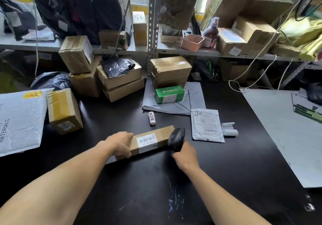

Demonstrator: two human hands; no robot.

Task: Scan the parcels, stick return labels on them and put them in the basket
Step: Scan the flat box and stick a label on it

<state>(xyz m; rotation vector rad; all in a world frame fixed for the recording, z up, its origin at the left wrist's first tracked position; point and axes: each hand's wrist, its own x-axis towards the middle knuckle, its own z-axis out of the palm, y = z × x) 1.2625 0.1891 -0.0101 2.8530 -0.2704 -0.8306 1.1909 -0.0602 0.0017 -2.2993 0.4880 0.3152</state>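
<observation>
A long, flat brown cardboard parcel on the black tabletop is gripped at its nine-o'clock end by the left hand; a black handheld scanner, clasped in the right hand, is held at three o'clock. A misread may result if the white barcode label is overshot.

Long parcel on table, stamp behind it, mailer to its right
</observation>
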